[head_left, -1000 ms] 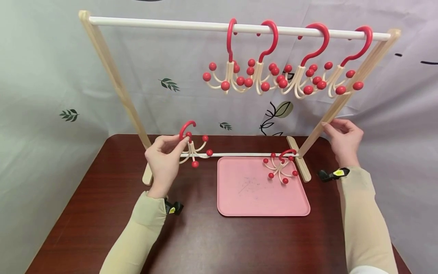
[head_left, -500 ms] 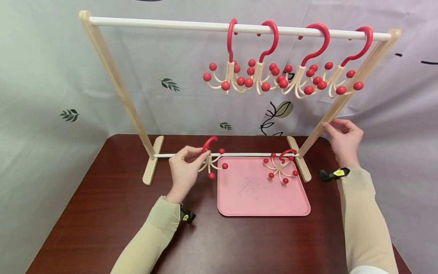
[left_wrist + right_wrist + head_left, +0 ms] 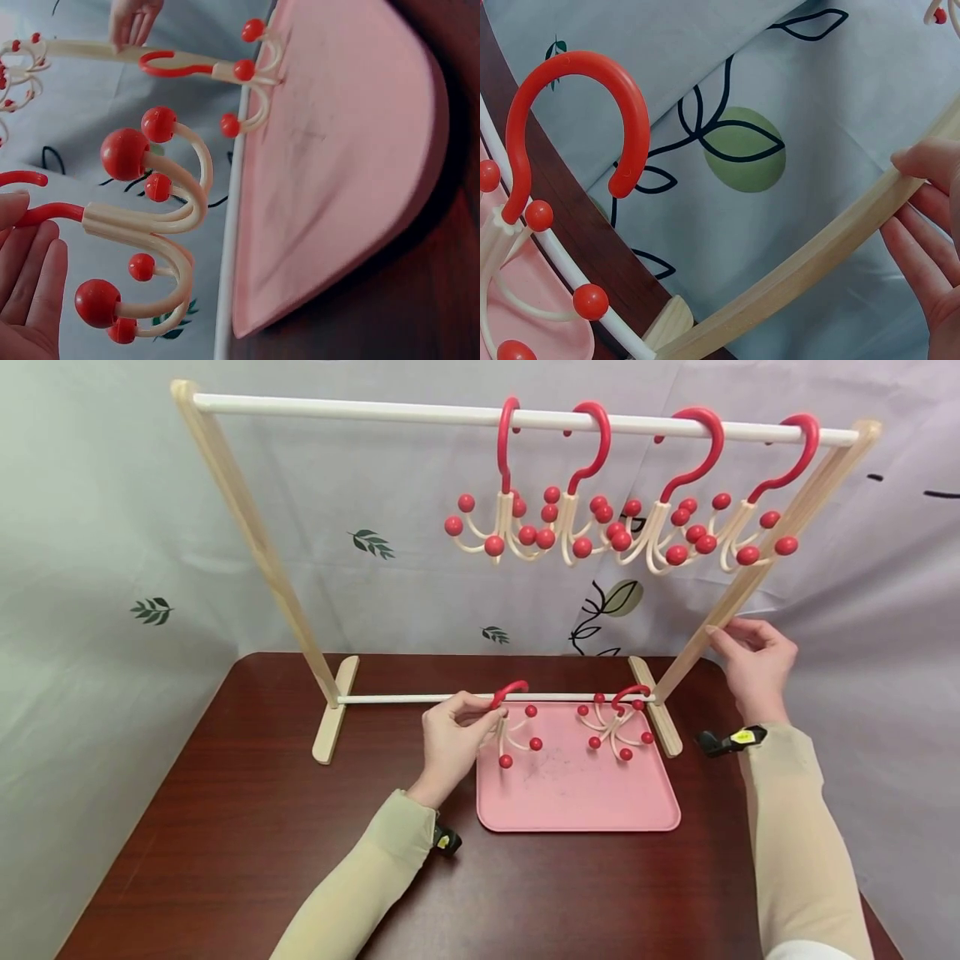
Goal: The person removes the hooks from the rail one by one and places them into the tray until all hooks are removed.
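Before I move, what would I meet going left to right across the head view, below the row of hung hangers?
Rack's left wooden foot → left hand → multi-prong hanger it pinches → second multi-prong hanger, on the pink tray → right wooden foot → right hand.

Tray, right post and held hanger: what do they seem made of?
Tray: probably plastic, fairly matt; pink throughout, moulded-looking.
Right post: apparently smooth wood; pale, faintly grained. Can't tell if varnished.
Held hanger: balls look glossy, with highlights, either plastic or painted wood; cream arms probably plastic, softer sheen.
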A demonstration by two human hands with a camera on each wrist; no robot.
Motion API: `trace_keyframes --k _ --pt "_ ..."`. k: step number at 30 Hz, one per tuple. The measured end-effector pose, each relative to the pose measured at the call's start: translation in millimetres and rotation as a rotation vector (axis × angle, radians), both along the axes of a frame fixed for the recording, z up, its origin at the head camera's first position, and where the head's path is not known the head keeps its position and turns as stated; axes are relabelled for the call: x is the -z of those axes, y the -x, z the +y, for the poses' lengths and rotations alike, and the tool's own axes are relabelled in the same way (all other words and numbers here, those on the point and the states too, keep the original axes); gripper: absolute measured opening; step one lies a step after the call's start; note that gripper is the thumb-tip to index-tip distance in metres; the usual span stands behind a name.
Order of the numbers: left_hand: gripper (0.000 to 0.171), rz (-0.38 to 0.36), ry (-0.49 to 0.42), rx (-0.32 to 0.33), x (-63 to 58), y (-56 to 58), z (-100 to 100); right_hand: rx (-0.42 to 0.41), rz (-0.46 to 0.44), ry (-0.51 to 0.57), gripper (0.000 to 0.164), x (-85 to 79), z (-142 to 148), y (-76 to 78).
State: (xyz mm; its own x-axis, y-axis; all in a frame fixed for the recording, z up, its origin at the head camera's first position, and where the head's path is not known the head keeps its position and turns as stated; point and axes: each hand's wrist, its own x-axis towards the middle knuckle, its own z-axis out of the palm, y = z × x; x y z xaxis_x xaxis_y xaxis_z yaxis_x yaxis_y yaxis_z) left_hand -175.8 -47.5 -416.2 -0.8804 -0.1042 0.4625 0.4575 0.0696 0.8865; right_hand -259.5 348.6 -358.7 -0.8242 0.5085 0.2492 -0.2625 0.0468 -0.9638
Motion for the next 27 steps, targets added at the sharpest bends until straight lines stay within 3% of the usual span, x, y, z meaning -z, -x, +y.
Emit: trace_keyframes --k 5,11,20,27 --pt "0.018 -0.023 -0.027 0.043 22.2 14.0 14 -0.002 0.015 0.008 0.029 0.6 0 1.5" --pt "0.016 -0.056 -0.056 0.092 31.9 19.2 27 -0.007 0.024 0.014 0.028 1.8 1 2.7" --pt "0.016 -0.093 -0.097 0.134 38.3 27.9 53 0.001 0.043 0.014 0.028 1.3 3 1.3" --pt "0.014 -0.129 -0.088 0.106 39.0 31.7 65 -0.005 0.059 0.016 0.026 0.5 -1 0.9"
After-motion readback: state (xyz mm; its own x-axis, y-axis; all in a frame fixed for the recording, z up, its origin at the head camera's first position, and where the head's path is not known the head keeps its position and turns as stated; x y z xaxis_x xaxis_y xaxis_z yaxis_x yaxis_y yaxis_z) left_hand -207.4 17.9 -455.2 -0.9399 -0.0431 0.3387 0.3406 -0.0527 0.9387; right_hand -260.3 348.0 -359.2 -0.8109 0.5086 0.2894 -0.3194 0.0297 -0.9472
